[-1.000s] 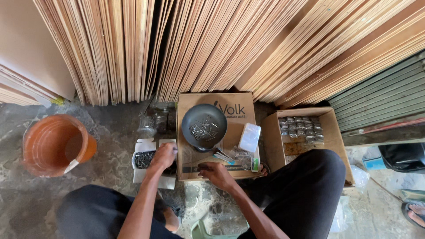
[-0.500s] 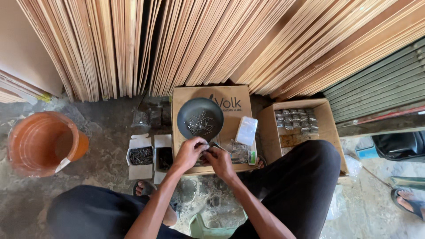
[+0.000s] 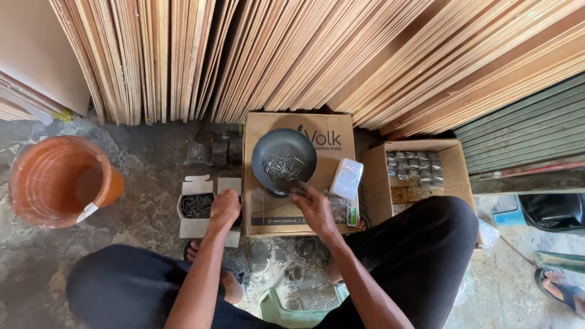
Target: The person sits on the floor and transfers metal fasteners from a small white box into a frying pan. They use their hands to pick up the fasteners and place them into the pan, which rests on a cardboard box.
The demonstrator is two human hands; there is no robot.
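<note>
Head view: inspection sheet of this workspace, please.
Surface: closed cardboard box on a stained concrete floor.
Job's things: dark round pan holding loose nails; small white box of nails.
Clutter: orange bucket; open carton of wrapped packs; white packet.
Grippers: left hand over the small box; right hand at the pan's near rim.
Cables: nothing seen.
Surroundings: leaning wooden boards.

Orange bucket (image 3: 58,180), leaning wooden boards (image 3: 292,58), box of packets (image 3: 417,170)
</note>
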